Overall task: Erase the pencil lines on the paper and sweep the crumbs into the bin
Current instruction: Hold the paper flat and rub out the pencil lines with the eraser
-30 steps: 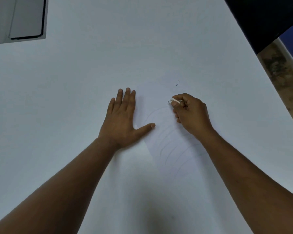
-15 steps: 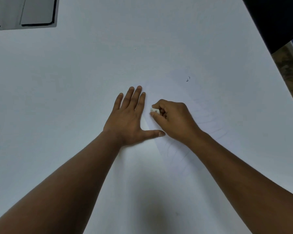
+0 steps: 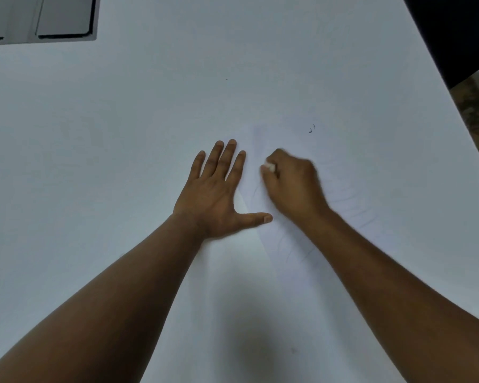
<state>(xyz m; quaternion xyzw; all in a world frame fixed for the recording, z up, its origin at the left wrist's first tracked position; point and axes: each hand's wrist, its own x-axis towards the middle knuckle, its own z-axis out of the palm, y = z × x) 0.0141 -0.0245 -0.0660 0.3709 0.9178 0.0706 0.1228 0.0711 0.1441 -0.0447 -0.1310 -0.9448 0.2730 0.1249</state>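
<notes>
A white sheet of paper [image 3: 340, 167] lies on the white table, hard to tell from it, with faint curved pencil lines [image 3: 354, 208] to the right of my right hand and below it. My left hand [image 3: 219, 189] presses flat on the paper's left edge, fingers straight and thumb spread out. My right hand [image 3: 291, 183] pinches a small white eraser [image 3: 268, 167] against the paper near its left side; this hand is blurred. A few dark eraser crumbs [image 3: 311, 129] lie farther up the sheet. No bin is in view.
The white table [image 3: 122, 134] fills most of the view. A grey recessed panel [image 3: 64, 16] sits at the far left corner. The table's right edge runs diagonally, with a dark object [image 3: 454, 29] and brown floor [image 3: 476, 111] beyond it.
My right hand slid the eraser leftward across the paper toward my left hand, then up a little. My left hand stayed flat in place. The view shifted slightly.
</notes>
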